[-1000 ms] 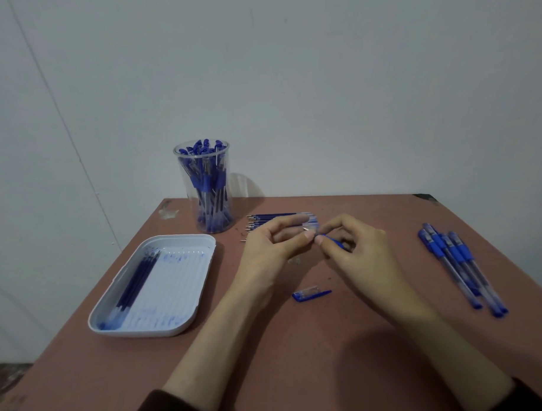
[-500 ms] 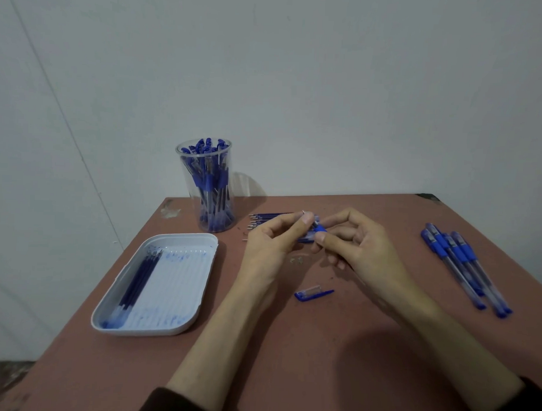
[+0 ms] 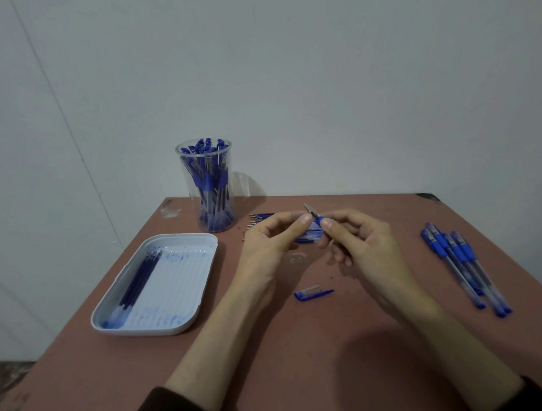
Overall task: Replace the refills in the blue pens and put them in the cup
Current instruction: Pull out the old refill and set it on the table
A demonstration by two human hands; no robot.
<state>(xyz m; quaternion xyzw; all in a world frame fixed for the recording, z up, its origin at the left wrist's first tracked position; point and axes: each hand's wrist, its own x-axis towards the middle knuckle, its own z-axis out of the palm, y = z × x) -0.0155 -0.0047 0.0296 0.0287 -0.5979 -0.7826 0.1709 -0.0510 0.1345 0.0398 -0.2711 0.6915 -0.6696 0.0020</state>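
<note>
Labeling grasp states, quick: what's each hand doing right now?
Left hand: pinches the pen at its metal tip.
Right hand: grips the same pen's blue section.

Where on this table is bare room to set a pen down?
Bare tabletop between the right hand and the loose pens; also the near strip below the tray and cap. Crowded at the back, where refills lie beside the cup.

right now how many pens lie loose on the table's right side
4 pens, side by side at the far right; they overlap, so another may be hidden.
</note>
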